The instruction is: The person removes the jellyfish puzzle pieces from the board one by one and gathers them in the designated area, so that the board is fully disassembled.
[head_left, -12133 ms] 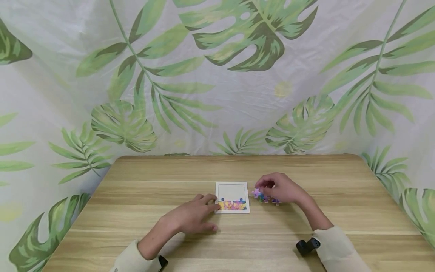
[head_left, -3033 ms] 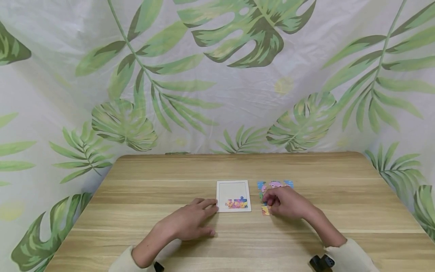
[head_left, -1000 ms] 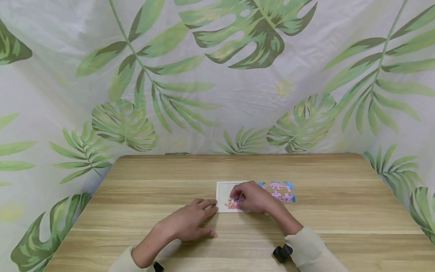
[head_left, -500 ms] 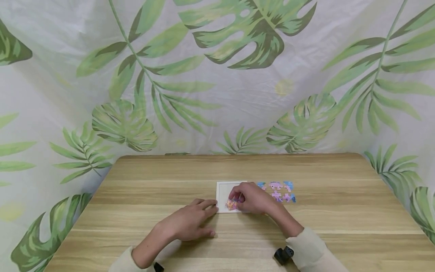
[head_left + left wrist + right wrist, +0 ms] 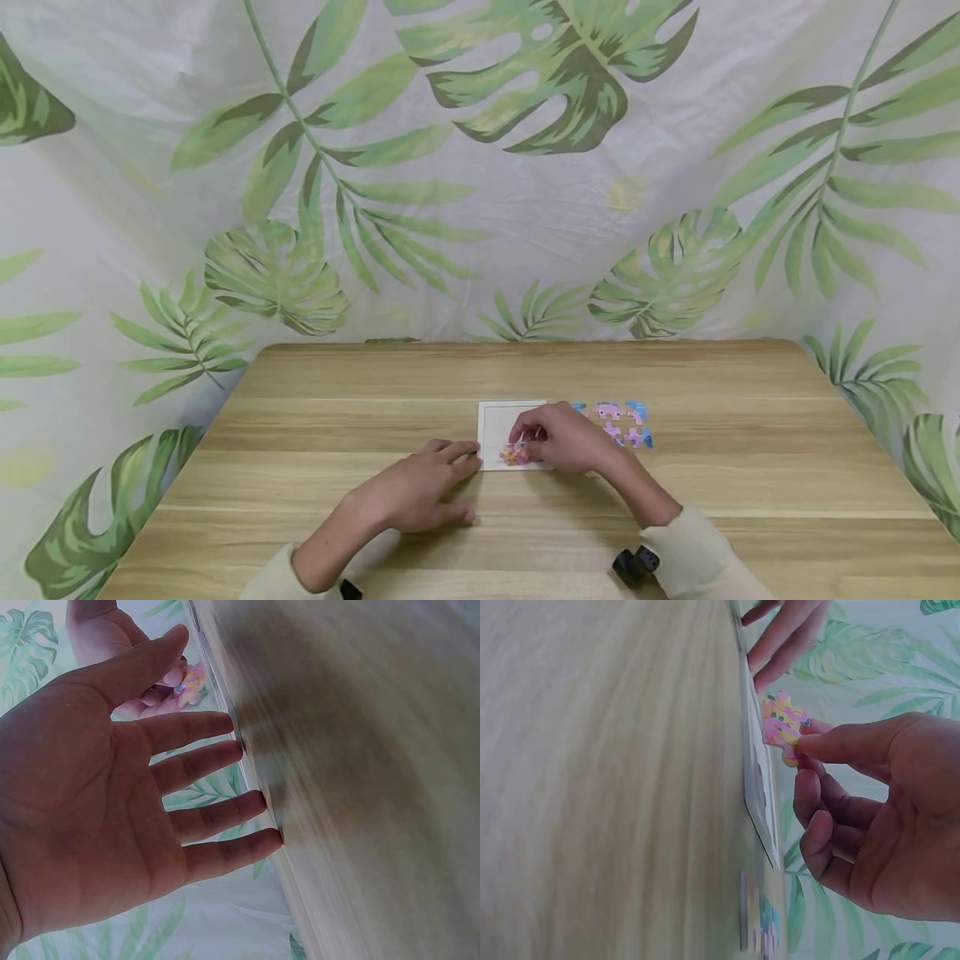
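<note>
My right hand (image 5: pixel 568 437) pinches a pink and yellow jigsaw puzzle piece (image 5: pixel 780 724) between thumb and fingertips. In the right wrist view the piece stands tilted, raised off the white puzzle tray (image 5: pixel 498 421). From the head view, piece and fingers cover the tray's lower right part, so what lies beneath them is hidden. My left hand (image 5: pixel 420 490) rests at the tray's left edge, its fingers (image 5: pixel 217 817) straight and spread, the tips touching down.
Several loose puzzle pieces (image 5: pixel 609 411), pink and blue, lie on the wooden table (image 5: pixel 360 383) right of the tray. My right hand and forearm partly hide others. A leaf-patterned cloth (image 5: pixel 525 225) hangs behind the table's far edge.
The yellow piece in the tray's left corner was taken out earlier. Since then my right hand has moved left from the loose pieces to the tray and lifted a piece. My left hand stays put.
</note>
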{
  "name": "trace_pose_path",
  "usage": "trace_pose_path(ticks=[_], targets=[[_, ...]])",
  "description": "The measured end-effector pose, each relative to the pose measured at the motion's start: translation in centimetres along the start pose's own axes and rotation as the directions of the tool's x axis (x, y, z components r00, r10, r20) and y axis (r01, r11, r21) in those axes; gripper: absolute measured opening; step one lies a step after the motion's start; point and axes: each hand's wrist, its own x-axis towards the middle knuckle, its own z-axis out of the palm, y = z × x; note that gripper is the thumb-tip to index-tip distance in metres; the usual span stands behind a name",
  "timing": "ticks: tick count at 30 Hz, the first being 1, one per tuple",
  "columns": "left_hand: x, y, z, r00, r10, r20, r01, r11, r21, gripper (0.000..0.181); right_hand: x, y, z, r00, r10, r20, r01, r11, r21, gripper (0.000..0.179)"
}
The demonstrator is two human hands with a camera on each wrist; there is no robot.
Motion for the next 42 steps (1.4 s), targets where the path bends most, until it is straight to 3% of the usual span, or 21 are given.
trace_pose_path(ticks=[21,27,42], targets=[[0.0,0.0,0.0,1.0,-0.01,0.024,0.011,1.0,-0.007,0.07,-6.1,4.5,-4.2,0.999,0.001,-0.045,0.002,0.998,0.06,0.012],[-0.2,0.1,-0.1,1.0,-0.013,0.021,0.014,1.0,-0.011,0.07,-7.6,5.3,-5.0,0.998,0.045,-0.047,-0.043,0.998,0.04,0.012],[-0.1,0.0,-0.1,1.0,-0.011,0.024,0.011,1.0,-0.008,0.07,-9.0,6.4,-6.1,0.995,0.095,-0.022,-0.093,0.994,0.051,0.013]])
